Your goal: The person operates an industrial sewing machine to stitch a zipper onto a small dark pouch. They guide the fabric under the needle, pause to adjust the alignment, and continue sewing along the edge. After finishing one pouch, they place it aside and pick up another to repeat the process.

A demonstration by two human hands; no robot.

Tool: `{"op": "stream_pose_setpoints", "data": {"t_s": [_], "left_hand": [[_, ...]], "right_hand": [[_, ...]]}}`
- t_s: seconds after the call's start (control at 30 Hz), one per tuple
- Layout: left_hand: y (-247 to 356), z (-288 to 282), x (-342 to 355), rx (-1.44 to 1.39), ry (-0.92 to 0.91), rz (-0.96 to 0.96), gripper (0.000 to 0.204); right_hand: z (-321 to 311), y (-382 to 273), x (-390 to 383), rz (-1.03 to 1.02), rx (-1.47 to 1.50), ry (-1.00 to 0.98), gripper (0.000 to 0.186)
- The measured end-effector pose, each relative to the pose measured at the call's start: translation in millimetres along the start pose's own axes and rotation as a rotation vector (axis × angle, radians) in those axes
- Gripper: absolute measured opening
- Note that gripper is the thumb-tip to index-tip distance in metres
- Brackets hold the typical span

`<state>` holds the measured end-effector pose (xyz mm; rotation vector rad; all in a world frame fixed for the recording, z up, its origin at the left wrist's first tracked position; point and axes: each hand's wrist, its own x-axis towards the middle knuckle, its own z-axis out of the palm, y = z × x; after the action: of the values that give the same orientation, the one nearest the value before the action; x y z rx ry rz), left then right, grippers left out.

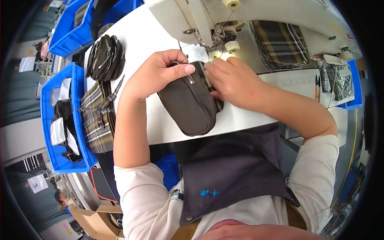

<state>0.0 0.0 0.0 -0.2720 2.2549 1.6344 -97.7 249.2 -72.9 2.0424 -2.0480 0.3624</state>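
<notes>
A dark brown zippered pouch (pixel 186 108) lies on the white worktable (pixel 140 36), its metal zipper pull visible on top. My left hand (pixel 164 74) grips the pouch's upper left, thumb over the top near the zipper. My right hand (pixel 232 82) has curled fingers on the pouch's right edge, where a strip of darker material shows beneath. Just above both hands is the sewing machine's needle and presser foot area (pixel 206 50), under the white machine head (pixel 180 16), with part of that area hidden by my fingers.
Stacks of dark pieces (pixel 105 56) and plaid pieces (pixel 98 120) lie left, beside blue bins (pixel 50 92). Plaid squares (pixel 278 42) sit behind my right hand. Right are pens (pixel 316 88), bagged items (pixel 342 82) and another blue bin (pixel 356 100). A person (pixel 60 198) shows in the left background.
</notes>
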Motion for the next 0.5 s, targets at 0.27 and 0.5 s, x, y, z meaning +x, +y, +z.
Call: {"op": "stream_pose_setpoints", "data": {"t_s": [0.27,0.5], "left_hand": [[-21,0,24,-0.111,0.009,0.1,0.016],[-28,26,35,0.445,0.243,0.217,0.015]], "right_hand": [[13,1,-3,-0.044,-0.127,0.087,0.048],[10,7,-3,-0.111,-0.104,0.184,0.034]]}}
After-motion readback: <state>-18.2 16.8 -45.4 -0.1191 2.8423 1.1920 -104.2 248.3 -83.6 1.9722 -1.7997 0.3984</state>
